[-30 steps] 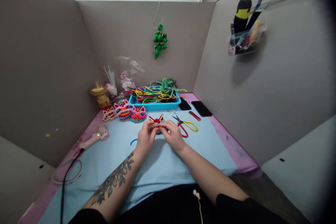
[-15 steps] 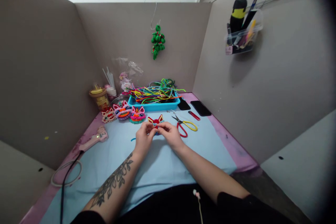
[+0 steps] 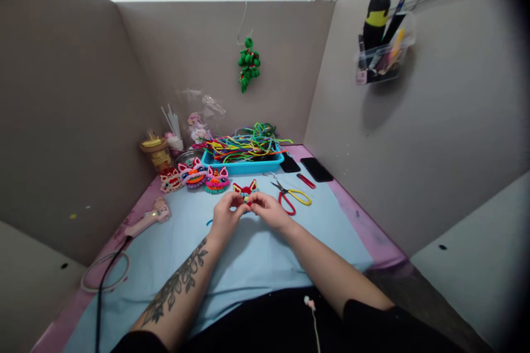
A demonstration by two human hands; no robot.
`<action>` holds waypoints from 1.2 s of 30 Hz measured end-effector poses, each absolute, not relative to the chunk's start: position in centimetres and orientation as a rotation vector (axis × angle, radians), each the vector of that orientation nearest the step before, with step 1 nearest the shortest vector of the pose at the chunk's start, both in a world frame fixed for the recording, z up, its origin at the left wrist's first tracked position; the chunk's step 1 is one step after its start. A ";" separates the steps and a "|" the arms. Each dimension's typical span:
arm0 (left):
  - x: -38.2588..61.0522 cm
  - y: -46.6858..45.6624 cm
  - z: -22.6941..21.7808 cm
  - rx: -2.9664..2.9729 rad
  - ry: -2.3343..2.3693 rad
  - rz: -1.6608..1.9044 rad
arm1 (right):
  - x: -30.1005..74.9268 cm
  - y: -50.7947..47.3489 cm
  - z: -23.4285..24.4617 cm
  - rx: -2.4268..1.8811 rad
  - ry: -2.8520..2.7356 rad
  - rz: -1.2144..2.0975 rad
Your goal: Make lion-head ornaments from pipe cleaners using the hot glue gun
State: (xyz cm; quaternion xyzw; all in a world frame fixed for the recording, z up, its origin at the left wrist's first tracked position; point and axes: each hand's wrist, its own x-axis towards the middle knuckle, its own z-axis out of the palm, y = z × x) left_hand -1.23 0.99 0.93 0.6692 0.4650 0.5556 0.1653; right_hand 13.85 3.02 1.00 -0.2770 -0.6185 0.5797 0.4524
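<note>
Grey partition panels point(image 3: 182, 44) are enclosing a desk, and a wrinkled light-blue cloth point(image 3: 161, 253) is covering most of its pink top. Taking the held piece as the clock's centre, a pale-pink glue gun point(image 3: 148, 222) with a black cord is lying at 9 o'clock. At 10 o'clock, a yellowish cup with a tan rim point(image 3: 156, 153) is standing behind 3 fuzzy, multicoloured animal heads point(image 3: 192, 175). A thin blue strip point(image 3: 209, 223) is showing at 8 o'clock, beside the left hand point(image 3: 226, 214). This hand is keeping its thumb and fingers drawn together, pinching a small red fuzzy animal head with yellow-lined ears point(image 3: 245, 190), which is sitting between both hands over the cloth; the fingers are partly hiding it. Toward 12 o'clock, a bright-blue plastic tray point(image 3: 244, 168) is holding a heap of colourful fuzzy stems point(image 3: 244, 146). The right hand point(image 3: 270, 210) is gripping the same head from 3 o'clock, its thumb and fingertips nearly closed. Farther toward 3 o'clock, open-bladed scissors with 1 red and 1 yellow handle point(image 3: 298, 197) are lying near that hand. A slim red cutter point(image 3: 306, 181) and a flat black phone point(image 3: 317, 170) are resting toward 2 o'clock.
</note>
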 end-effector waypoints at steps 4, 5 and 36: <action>-1.2 1.0 0.9 1.913 1.293 1.518 | 14.2 3.3 1.0 -0.704 -1.630 1.371; -1.2 1.0 0.8 1.913 1.291 1.500 | 14.3 3.3 1.0 -0.714 -1.643 1.354; -0.5 1.6 1.0 1.390 1.041 1.312 | 14.0 3.3 0.7 -0.847 -1.646 0.967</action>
